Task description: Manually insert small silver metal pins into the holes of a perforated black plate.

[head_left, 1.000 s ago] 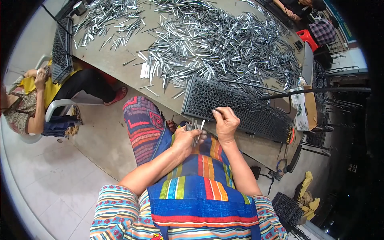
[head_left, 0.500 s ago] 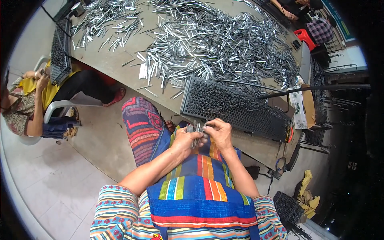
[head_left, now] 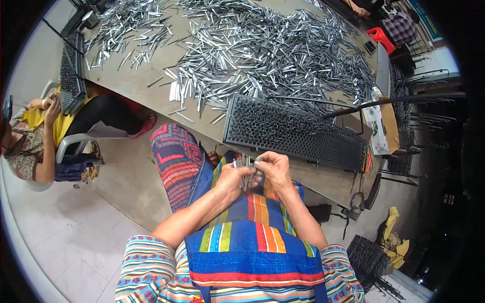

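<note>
My left hand (head_left: 231, 180) is closed round a small bunch of thin grey metal strips (head_left: 242, 162), their ends sticking up above the thumb. Close against it on the right, my right hand (head_left: 277, 172) is pinched, thumb and forefinger at the side of the bunch. What sits between those fingertips is too small to make out. Both hands are over my lap, just short of the table edge. Beyond them, a long black tray full of round holes (head_left: 288, 129) lies along that edge. A big heap of similar silvery strips (head_left: 273, 55) covers the table behind the tray.
A smaller pile of strips (head_left: 134, 30) lies at the far left, near a second black holed tray (head_left: 71, 76). A seated person (head_left: 38, 131) works at left. An open cardboard box (head_left: 386, 126) and a dark metal bar (head_left: 399, 101) are at right.
The view has shifted slightly, so the table and trays appear a little to the left. Both hands keep nearly the same place, the left still gripping the bunch and the right still pinched beside it.
</note>
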The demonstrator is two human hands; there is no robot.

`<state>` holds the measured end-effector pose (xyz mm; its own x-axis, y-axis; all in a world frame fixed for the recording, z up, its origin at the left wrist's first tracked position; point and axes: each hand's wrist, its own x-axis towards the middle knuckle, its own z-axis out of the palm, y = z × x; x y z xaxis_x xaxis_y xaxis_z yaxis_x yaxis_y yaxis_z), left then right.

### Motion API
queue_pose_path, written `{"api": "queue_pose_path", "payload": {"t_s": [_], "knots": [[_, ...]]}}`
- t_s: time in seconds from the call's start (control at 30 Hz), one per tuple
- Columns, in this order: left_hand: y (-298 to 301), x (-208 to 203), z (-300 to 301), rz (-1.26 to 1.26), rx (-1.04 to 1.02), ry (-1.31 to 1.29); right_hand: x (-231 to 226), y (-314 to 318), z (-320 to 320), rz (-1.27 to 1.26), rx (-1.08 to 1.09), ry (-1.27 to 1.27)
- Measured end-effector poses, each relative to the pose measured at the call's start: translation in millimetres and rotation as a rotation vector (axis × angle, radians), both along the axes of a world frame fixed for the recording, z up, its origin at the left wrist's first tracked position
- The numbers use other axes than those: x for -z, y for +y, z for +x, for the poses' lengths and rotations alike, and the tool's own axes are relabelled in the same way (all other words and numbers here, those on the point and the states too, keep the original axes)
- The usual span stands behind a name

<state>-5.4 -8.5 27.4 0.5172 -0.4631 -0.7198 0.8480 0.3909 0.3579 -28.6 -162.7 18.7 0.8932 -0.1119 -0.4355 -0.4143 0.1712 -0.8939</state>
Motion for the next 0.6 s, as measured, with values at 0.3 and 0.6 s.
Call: {"api": "queue_pose_path", "payload": {"t_s": [0.3,0.6], "knots": [[-6,0,-2,0.066,0.023,-0.122,6,-6,-5,0.120,0.042,0.025],[-7,4,0,0.076,0.057,-0.163,-3,0,-4,0.137,0.153,0.053]]}}
